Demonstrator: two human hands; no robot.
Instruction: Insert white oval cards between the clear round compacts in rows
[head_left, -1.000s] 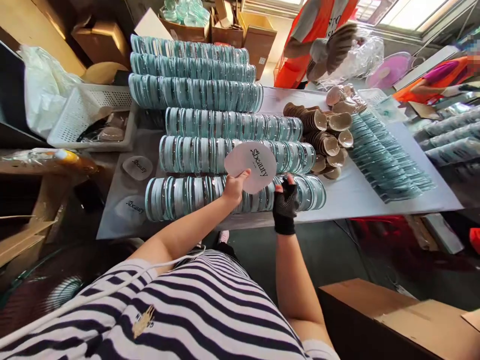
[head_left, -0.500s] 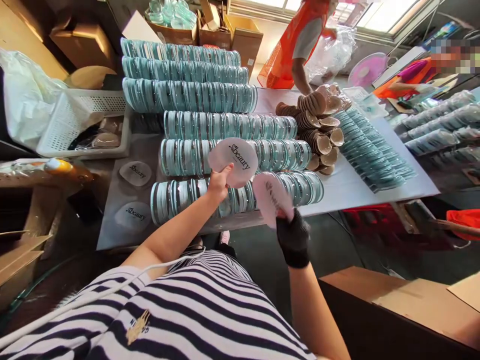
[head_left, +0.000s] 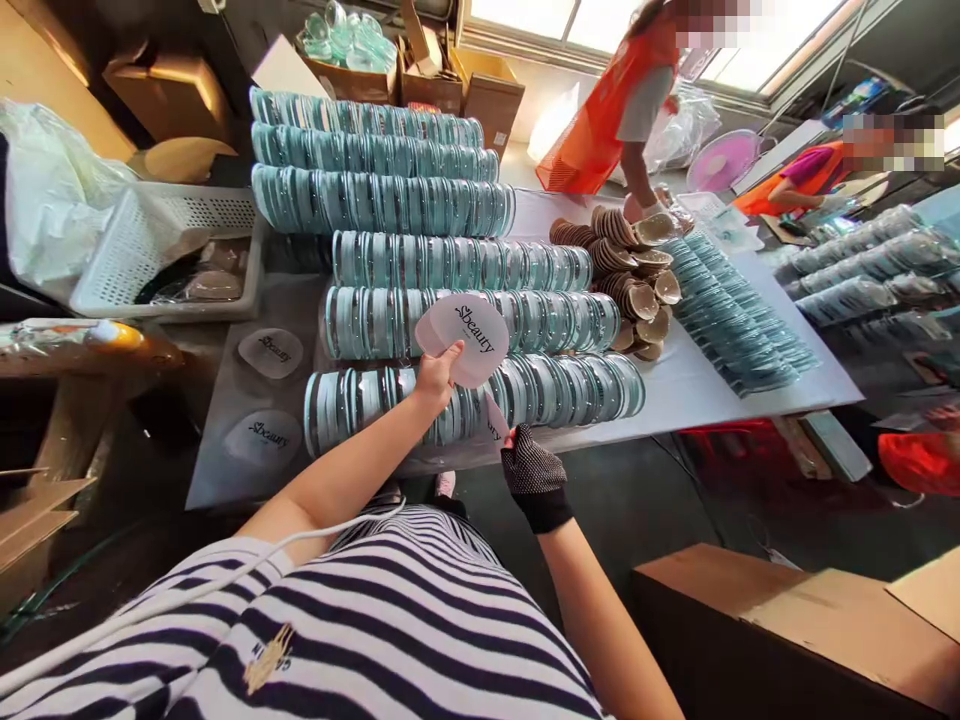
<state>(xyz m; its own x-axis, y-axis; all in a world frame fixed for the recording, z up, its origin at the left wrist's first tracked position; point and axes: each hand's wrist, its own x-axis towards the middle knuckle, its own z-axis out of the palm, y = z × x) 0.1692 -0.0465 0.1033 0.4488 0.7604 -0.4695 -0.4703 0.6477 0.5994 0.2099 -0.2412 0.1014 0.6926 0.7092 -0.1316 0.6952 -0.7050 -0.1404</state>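
My left hand grips a stack of rounded white cards printed "Sbeauty", thumb on top. Just below it, my right hand, in a black dotted fingerless glove, pinches a single printed card, tilted and partly behind the stack. Under both hands lie rows of round, teal-edged discs packed on edge; the nearest row runs beneath the single card. Two stacks of the same cards, an upper card stack and a lower card stack, rest at the table's left end.
A white basket with wrapped brown pieces stands left. Brown oval pieces are piled at the table's right, beside teal rows. A co-worker in an orange vest reaches over that pile. An open carton stands lower right.
My right hand has moved left and slightly down with its card, which now tilts edgewise near the stack. The left hand is nearly still. The co-worker's arm has shifted right.
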